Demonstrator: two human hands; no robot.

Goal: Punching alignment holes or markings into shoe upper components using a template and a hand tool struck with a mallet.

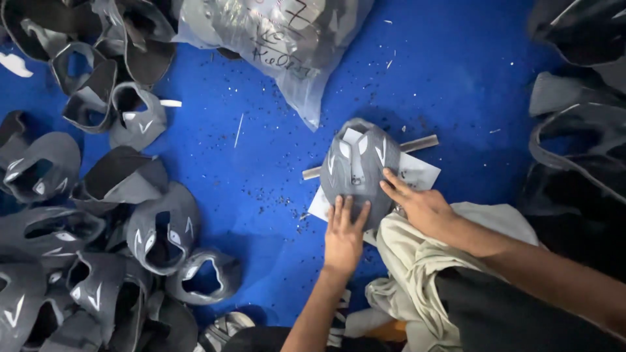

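Head cam, looking down on blue floor (261, 163), speckled w/ small dark crumbs and a few pale slivers.

Centre: one grey shoe upper (357, 166) w/ white chevron marks, lying flat on a white paper sheet (420, 173). A thin flat metal bar (417, 144) runs under it at a slant; ends stick out L and R of the upper.

Left hand (343, 238): palm down, fingers (339, 208) straight and spread a little, pressing on near edge of the upper. Not curled round anything, flat contact only.

Right hand (424, 208): comes in from R, fingers (393, 186) extended, tips on R side of the upper where it meets the paper. Also flat, no pinch visible; thumb hidden, so can't tell if it hooks the edge.

Just below hands: crumpled beige cloth (417, 261), partly under R forearm; looks like garment over person's knee, not sure.

L side: big loose pile of like grey uppers (156, 231), many w/ same white marks, overlapping, well apart from the one in hand. Top centre: clear plastic bag (287, 39), stuffed, handwriting on it. R edge: more dark uppers (580, 150) stacked, in shadow, detail poor.
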